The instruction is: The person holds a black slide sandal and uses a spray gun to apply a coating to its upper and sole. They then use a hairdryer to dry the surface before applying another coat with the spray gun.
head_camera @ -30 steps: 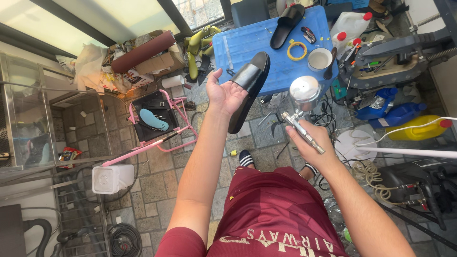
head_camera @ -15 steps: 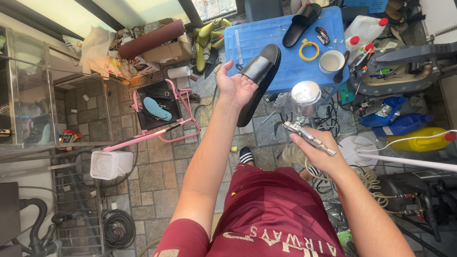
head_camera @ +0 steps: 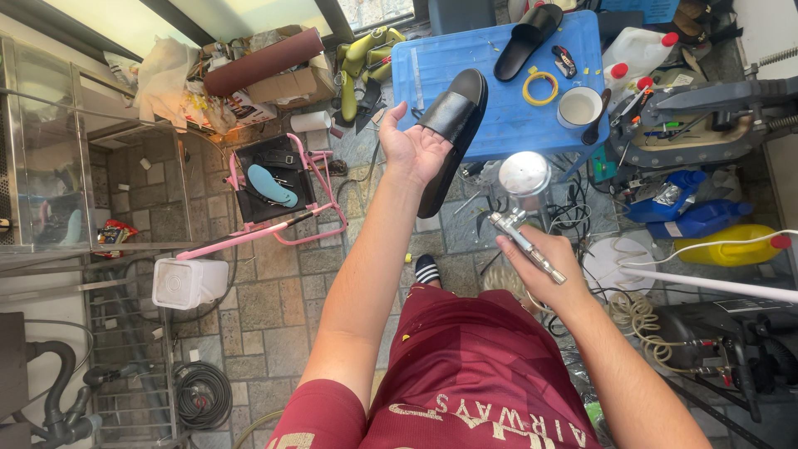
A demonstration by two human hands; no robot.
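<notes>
- Fingers of left hand (head_camera: 413, 151) clamp one black slipper (head_camera: 449, 133), raised beside blue table (head_camera: 499, 125).
- Right hand (head_camera: 539, 268) grips spray gun (head_camera: 524, 224).
- Second slipper (head_camera: 525, 40), yellow ring (head_camera: 540, 87), white cup (head_camera: 579, 106) on that table.

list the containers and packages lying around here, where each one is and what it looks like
White jug: right of the blue table, red cap.
Blue bottles: floor at right, lying down.
Yellow bottle: beside them, red cap, on its side.
Cardboard box: top left, brown.
White tub: floor at left, squarish.
</notes>
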